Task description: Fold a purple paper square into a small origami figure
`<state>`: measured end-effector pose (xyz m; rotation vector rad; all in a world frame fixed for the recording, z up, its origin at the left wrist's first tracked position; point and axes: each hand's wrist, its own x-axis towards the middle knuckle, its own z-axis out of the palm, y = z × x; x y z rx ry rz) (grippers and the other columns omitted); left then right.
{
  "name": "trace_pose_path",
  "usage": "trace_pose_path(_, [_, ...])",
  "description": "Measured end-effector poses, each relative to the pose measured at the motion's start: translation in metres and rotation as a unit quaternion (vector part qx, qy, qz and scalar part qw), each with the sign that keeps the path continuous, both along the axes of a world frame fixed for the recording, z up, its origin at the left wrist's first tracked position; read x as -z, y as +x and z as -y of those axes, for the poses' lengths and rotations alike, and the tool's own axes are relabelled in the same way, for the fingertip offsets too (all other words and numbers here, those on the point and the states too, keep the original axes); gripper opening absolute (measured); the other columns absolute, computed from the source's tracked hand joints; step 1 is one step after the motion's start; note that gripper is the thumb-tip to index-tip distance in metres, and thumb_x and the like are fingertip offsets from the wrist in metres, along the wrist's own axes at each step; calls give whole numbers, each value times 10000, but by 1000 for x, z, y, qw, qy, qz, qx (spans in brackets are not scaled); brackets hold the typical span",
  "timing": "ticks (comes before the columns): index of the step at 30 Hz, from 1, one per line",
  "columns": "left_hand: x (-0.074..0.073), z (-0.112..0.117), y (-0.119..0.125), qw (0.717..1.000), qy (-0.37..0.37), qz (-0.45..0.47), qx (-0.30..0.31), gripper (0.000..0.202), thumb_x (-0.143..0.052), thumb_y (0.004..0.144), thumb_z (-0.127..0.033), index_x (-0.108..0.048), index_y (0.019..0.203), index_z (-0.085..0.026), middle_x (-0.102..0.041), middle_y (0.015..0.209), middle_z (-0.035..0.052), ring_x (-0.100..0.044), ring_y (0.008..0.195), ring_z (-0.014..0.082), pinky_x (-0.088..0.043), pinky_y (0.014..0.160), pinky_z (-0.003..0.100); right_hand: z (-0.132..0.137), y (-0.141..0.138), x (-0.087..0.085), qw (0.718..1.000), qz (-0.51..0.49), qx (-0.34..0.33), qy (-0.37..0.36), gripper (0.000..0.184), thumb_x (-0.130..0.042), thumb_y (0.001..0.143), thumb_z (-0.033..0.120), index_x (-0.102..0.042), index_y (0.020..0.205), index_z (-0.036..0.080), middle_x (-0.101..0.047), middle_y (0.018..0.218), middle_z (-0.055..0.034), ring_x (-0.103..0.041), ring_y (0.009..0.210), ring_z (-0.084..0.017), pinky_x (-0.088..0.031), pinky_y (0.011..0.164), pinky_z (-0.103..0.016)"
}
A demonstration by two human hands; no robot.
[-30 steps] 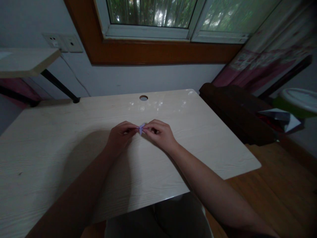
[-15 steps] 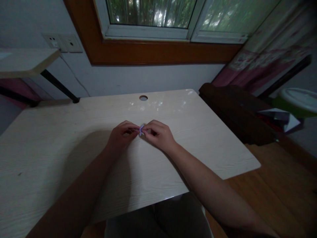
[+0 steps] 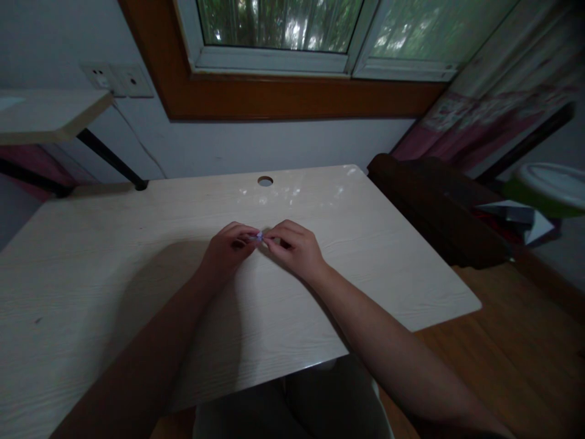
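Left hand (image 3: pixel 228 249): fingertips pinched on a small lilac paper (image 3: pixel 259 236), low over the tabletop (image 3: pixel 114 274) centre, nearer the far edge. Right hand (image 3: pixel 296 249): pinches the paper's other side. Chair (image 3: pixel 439 207): beyond the right edge.

We see a pale wood-grain table (image 3: pixel 388 256) with a round hole (image 3: pixel 265 181) near its far edge. A black shelf leg (image 3: pixel 137 183) ends at its far left edge.

Dim room, daylight only from a white-framed window (image 3: pixel 278 24) set in brown wood trim. White wall (image 3: pixel 256 143) with sockets (image 3: pixel 116 79). Pale wood-grain desk (image 3: pixel 114 256) with a cable hole (image 3: pixel 265 181). Small shelf (image 3: pixel 46 113) at left, dark chair (image 3: pixel 434 207) and pink curtain (image 3: pixel 493 103) at right. Wooden floor (image 3: pixel 503 366).
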<state>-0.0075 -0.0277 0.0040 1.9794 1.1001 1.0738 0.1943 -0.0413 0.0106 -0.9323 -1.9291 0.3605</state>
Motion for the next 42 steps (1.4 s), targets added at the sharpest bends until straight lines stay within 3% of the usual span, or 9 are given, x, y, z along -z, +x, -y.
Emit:
trace_pose_path(5, [4, -3, -1, 1000, -22, 6, -8, 213, -675, 831, -345, -702, 1010, -232, -657, 965, 42, -648, 769, 144, -540, 703, 264, -3, 0, 0, 999, -43, 20, -14, 78, -643, 870, 202, -719, 887, 206, -666, 817, -30, -557, 648, -115, -442, 587, -248])
trace_pose_path(16, [4, -2, -3, 996, -50, 71, -8, 230, -669, 841, -399, -714, 982, -223, -687, 936, 52, -665, 820, 165, -527, 738, 279, -4, 1, 2, 998, -34, 9, -51, 85, -650, 876, 223, -728, 910, 216, -676, 835, -34, -580, 682, -124, -445, 610, -253])
trace_pose_path(29, [-3, -1, -3, 1000, -19, 1, -7, 152, -656, 851, -356, -723, 831, -220, -664, 814, 22, -620, 763, 155, -464, 687, 260, -4, 1, 0, 998, -33, -29, -50, 112, -649, 893, 272, -732, 950, 221, -680, 862, -41, -594, 725, -132, -459, 652, -263])
trace_pose_path(42, [2, -4, -5, 995, -11, 80, -52, 169, -690, 821, -385, -719, 822, -219, -672, 813, 23, -616, 750, 151, -477, 685, 263, -5, 3, -2, 994, -82, 24, -74, 86, -680, 865, 282, -724, 862, 208, -665, 789, -24, -535, 612, -111, -430, 562, -244])
